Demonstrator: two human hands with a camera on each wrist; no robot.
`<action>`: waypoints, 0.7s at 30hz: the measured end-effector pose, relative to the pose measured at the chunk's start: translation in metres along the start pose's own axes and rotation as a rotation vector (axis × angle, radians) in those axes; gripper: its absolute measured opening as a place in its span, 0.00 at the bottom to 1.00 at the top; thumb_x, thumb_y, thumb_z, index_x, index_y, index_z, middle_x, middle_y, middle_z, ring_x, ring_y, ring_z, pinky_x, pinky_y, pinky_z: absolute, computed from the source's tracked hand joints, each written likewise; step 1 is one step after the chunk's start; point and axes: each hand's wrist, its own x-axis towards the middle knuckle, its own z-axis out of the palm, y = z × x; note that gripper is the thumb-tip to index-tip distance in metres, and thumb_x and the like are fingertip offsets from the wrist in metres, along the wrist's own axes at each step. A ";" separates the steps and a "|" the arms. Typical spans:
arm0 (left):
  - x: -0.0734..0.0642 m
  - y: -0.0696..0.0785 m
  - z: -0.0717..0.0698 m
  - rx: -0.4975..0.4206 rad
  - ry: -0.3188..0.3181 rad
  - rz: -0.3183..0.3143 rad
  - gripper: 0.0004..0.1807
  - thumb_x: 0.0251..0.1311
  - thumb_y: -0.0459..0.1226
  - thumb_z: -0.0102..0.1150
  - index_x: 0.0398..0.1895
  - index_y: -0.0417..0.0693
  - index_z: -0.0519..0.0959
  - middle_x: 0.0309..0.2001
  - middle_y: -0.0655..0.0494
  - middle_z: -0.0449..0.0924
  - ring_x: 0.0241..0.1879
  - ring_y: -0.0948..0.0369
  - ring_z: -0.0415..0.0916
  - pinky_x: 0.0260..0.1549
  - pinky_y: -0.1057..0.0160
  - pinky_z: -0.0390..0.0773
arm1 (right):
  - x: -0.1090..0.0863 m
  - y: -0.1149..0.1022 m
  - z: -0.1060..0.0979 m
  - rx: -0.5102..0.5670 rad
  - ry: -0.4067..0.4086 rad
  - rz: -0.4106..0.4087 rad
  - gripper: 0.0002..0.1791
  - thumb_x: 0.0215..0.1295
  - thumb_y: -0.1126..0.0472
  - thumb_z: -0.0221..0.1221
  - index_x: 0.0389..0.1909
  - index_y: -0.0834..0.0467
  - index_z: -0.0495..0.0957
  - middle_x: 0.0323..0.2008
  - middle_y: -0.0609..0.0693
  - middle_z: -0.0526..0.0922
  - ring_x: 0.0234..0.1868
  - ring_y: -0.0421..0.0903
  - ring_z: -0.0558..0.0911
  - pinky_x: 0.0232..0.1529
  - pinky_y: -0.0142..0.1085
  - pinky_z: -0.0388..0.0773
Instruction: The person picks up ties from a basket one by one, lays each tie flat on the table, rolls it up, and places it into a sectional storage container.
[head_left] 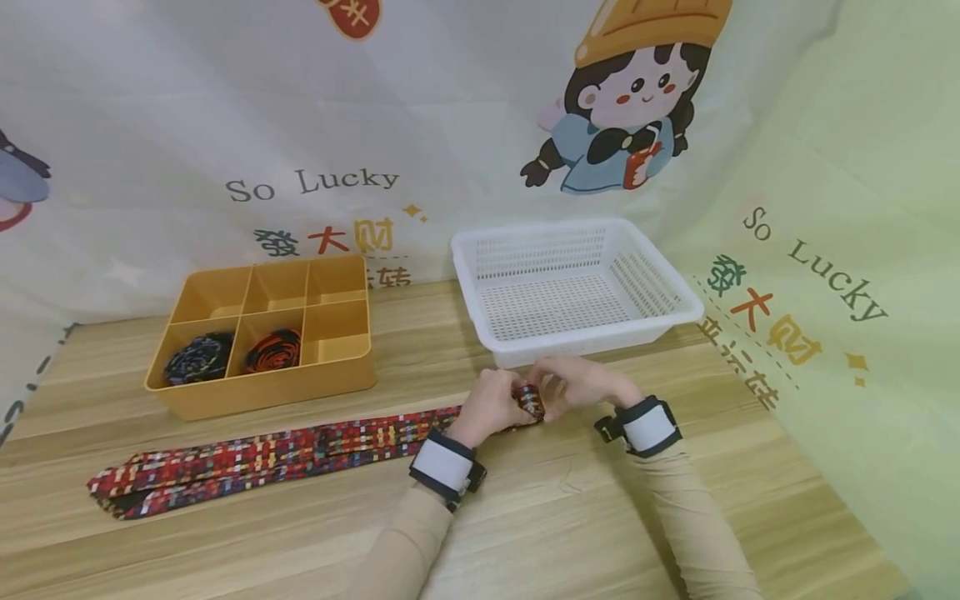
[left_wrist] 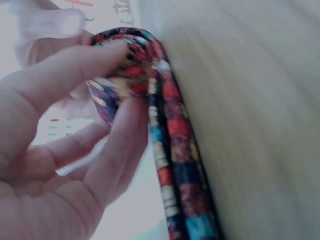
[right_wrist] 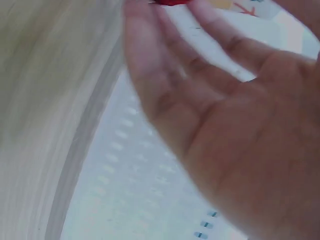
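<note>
A necktie (head_left: 300, 450) in a red, navy and yellow checked pattern lies stretched along the table, its right end wound into a small roll (head_left: 530, 402). My left hand (head_left: 491, 407) holds this roll from the left, thumb and fingers on its two sides, as the left wrist view shows with the coil (left_wrist: 135, 60) and the doubled strip (left_wrist: 180, 145) running off it. From the right, my right hand (head_left: 573, 385) has its fingertips around the roll. Only a red edge (right_wrist: 172, 1) of it shows in the right wrist view, above the fingers.
An orange compartment box (head_left: 262, 392) stands at the back left, with a dark rolled tie (head_left: 198, 358) and an orange-and-black rolled tie (head_left: 273, 352) in two front compartments. Just behind the hands is a white plastic basket (head_left: 577, 342). A printed cloth (head_left: 450, 108) hangs behind the table.
</note>
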 end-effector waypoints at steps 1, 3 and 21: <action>0.000 0.000 0.000 -0.016 0.005 -0.008 0.10 0.33 0.32 0.74 0.23 0.41 0.83 0.21 0.54 0.81 0.21 0.64 0.67 0.20 0.72 0.66 | 0.001 0.000 0.000 0.002 -0.007 -0.002 0.26 0.44 0.68 0.70 0.46 0.62 0.72 0.47 0.58 0.79 0.45 0.52 0.82 0.46 0.37 0.79; -0.001 0.001 0.000 -0.038 0.018 -0.025 0.09 0.32 0.30 0.73 0.19 0.41 0.81 0.19 0.56 0.77 0.21 0.64 0.65 0.20 0.73 0.63 | 0.005 0.001 0.002 -0.017 -0.002 -0.036 0.26 0.43 0.69 0.71 0.44 0.62 0.71 0.46 0.58 0.79 0.42 0.50 0.83 0.43 0.34 0.80; -0.002 -0.002 -0.017 -0.181 -0.129 -0.131 0.21 0.38 0.31 0.75 0.37 0.34 0.77 0.32 0.47 0.79 0.30 0.59 0.71 0.28 0.69 0.69 | 0.021 -0.018 0.021 -0.385 0.155 -0.087 0.22 0.32 0.70 0.72 0.32 0.58 0.75 0.26 0.47 0.77 0.29 0.40 0.72 0.31 0.28 0.70</action>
